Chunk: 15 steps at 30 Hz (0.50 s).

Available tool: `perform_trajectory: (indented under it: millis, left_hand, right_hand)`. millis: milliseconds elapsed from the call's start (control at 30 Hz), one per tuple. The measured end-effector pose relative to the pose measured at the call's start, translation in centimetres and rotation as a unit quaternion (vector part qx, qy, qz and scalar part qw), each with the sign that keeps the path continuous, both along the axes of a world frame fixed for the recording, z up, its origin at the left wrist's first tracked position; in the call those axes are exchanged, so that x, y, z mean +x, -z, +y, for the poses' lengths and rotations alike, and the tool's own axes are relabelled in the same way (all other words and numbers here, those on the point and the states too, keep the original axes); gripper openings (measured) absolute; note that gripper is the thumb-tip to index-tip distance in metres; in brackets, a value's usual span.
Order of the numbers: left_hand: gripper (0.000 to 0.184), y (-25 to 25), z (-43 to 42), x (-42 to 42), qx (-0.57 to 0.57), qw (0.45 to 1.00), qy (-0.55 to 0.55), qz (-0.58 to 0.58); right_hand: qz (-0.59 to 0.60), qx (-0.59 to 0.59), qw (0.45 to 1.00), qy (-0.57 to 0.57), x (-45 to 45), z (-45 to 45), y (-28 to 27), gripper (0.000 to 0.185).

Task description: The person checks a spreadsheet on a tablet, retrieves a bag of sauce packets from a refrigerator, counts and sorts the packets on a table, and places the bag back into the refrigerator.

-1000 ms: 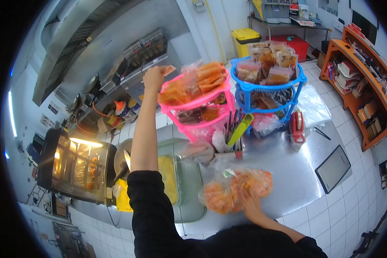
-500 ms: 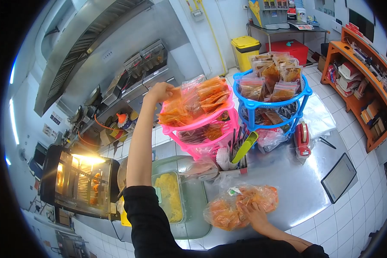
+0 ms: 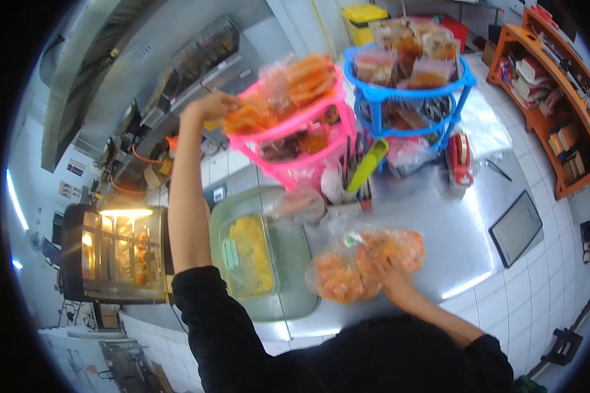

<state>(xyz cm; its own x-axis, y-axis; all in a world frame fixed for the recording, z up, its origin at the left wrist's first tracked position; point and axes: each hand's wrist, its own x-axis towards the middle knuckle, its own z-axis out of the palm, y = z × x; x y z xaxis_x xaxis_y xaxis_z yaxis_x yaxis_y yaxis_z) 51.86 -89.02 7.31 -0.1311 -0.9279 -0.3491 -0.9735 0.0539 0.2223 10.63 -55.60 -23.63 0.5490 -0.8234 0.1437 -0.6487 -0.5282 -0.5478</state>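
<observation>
My left hand (image 3: pixel 211 107) reaches up to the left rim of the pink basket (image 3: pixel 292 126), beside flat bags of orange sauce (image 3: pixel 308 80). Its fingers are bent and blurred, and what they hold, if anything, is unclear. On the steel counter near my body, my right hand (image 3: pixel 388 272) rests with fingers spread on a clear plastic bag of orange-coloured food (image 3: pixel 341 275). Behind the bag stand a holder with utensils and a lime-green handle (image 3: pixel 368 165).
A blue tiered basket (image 3: pixel 410 93) of filled bags stands beside the pink one. Also around are a red tape dispenser (image 3: pixel 460 160), a tablet (image 3: pixel 516 229), a green tray (image 3: pixel 295 298) with a yellow-filled container (image 3: pixel 249 255), and a lit food warmer (image 3: pixel 118 255).
The view has shifted. My left hand has moved outward to the left at the pink basket's rim. My right hand stays on the bag of orange-coloured food.
</observation>
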Motion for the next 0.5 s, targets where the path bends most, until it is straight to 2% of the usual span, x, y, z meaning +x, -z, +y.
perform_trajectory:
  millis: [33, 67, 100, 133, 200, 233, 267, 300, 333, 367, 400, 433, 500]
  left_hand:
    - [0.037, 0.2, 0.6, 0.3, -0.045, 0.997, 0.001, -0.055]
    - [0.038, 0.2, 2.3, -0.8, -0.162, 0.966, 0.027, -0.198]
    - [0.041, -0.5, 4.6, -2.6, -0.226, 0.935, 0.024, -0.271]
    - [0.042, 0.8, 4.3, -0.2, -0.279, 0.931, -0.004, -0.233]
    - [0.038, 0.6, 11.5, -4.7, -0.368, 0.929, 0.029, 0.03]
    - [0.032, 1.4, 15.6, -7.6, -0.38, 0.915, 0.001, 0.131]
    - [0.029, 2.8, 19.4, -9.2, -0.338, 0.93, -0.026, 0.139]
    - [0.025, 4.5, 22.8, -10.9, -0.282, 0.93, 0.002, 0.236]
    - [0.026, 6.3, 25.7, -11.9, -0.214, 0.958, -0.014, 0.192]
    - [0.024, 8.5, 28.2, -13.0, -0.154, 0.966, -0.06, 0.197]
    - [0.023, 11.7, 30.3, -13.6, -0.128, 0.971, -0.094, 0.179]
    - [0.025, 15.6, 32.4, -13.4, -0.149, 0.968, -0.1, 0.176]
    - [0.031, 21.3, 37.2, -14.1, -0.101, 0.964, -0.225, 0.101]
  right_hand:
    - [-0.005, 0.017, 1.0, 0.004, -0.3, 0.3, -0.4, 0.065]
    - [-0.009, 0.029, 1.0, 0.008, -0.4, 0.1, -1.0, 0.065]
    - [-0.006, 0.026, 1.0, 0.007, -0.6, 0.2, -0.9, 0.066]
    - [-0.003, 0.023, 1.0, 0.007, -0.7, 0.4, -0.8, 0.066]
    - [0.01, -0.015, 1.0, -0.004, -0.2, 0.4, 1.2, 0.068]
    - [-0.003, -0.008, 1.0, -0.012, 0.1, 0.4, 1.4, 0.071]
    - [-0.017, -0.003, 1.0, -0.019, 0.5, 0.1, 1.5, 0.075]
    - [-0.031, 0.002, 0.999, -0.026, 0.8, -0.2, 1.4, 0.078]
    - [-0.077, 0.023, 0.996, -0.038, 0.8, -0.7, 1.2, 0.078]
    - [-0.123, 0.046, 0.99, -0.049, 1.0, -1.4, 1.1, 0.078]
    - [-0.169, 0.069, 0.981, -0.06, 1.2, -2.0, 0.9, 0.078]
    - [-0.209, 0.118, 0.969, -0.06, 1.2, -2.5, 0.8, 0.076]
    - [-0.263, 0.216, 0.938, -0.069, 0.8, -3.7, 0.0, 0.074]
